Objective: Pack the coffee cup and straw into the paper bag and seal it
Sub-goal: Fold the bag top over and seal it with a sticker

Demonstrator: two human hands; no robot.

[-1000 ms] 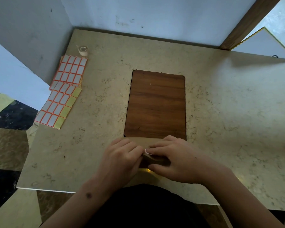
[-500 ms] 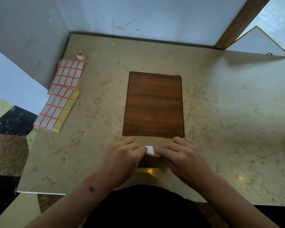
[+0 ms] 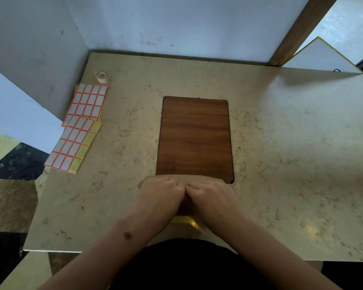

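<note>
The brown paper bag (image 3: 189,178) lies near the table's front edge, mostly covered by both hands; only its folded top edge and a dark strip between the wrists show. My left hand (image 3: 160,195) and my right hand (image 3: 211,196) press down side by side on the folded flap, fingertips meeting at the middle. The white sticker is hidden under the fingers. The coffee cup and straw are not visible.
A wooden board (image 3: 194,139) is set into the marble table (image 3: 291,164) just beyond the bag. Sheets of white, red-edged label stickers (image 3: 80,126) lie at the left edge, with a small tape roll (image 3: 102,77) behind them. Walls close off the back and left.
Both hands have closed together over the white sticker, which showed between the fingertips half a second ago and is now covered. The bag stays in place.
</note>
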